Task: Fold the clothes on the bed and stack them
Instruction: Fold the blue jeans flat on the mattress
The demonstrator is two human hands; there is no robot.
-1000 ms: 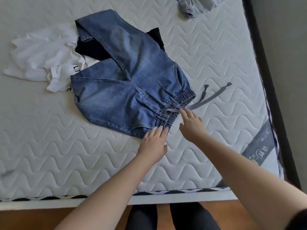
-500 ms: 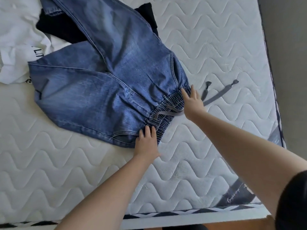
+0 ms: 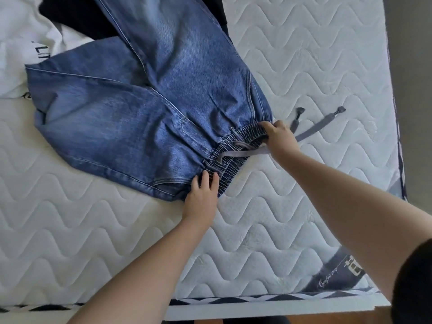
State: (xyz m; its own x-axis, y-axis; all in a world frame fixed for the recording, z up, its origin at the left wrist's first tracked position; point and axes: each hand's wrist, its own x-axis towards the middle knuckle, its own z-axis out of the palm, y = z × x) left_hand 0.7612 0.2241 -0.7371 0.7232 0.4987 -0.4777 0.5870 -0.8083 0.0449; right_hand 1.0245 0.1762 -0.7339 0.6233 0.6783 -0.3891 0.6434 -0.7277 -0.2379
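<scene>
A pair of blue jeans (image 3: 145, 108) lies spread on the white quilted mattress (image 3: 292, 218), its elastic waistband toward me. My left hand (image 3: 202, 197) grips the near end of the waistband, fingers on top of the denim. My right hand (image 3: 279, 137) grips the far end of the waistband, fingers curled over its edge. A grey drawstring (image 3: 313, 132) trails from the waistband to the right across the mattress.
A white T-shirt with black lettering (image 3: 21, 43) and a black garment (image 3: 77, 15) lie partly under the jeans at the upper left. The mattress edge with a black-and-white trim (image 3: 257, 300) runs along the bottom; a grey floor strip (image 3: 413, 66) lies to the right.
Both hands reached forward from just short of the waistband and took hold of its two ends. The view moved closer to the jeans.
</scene>
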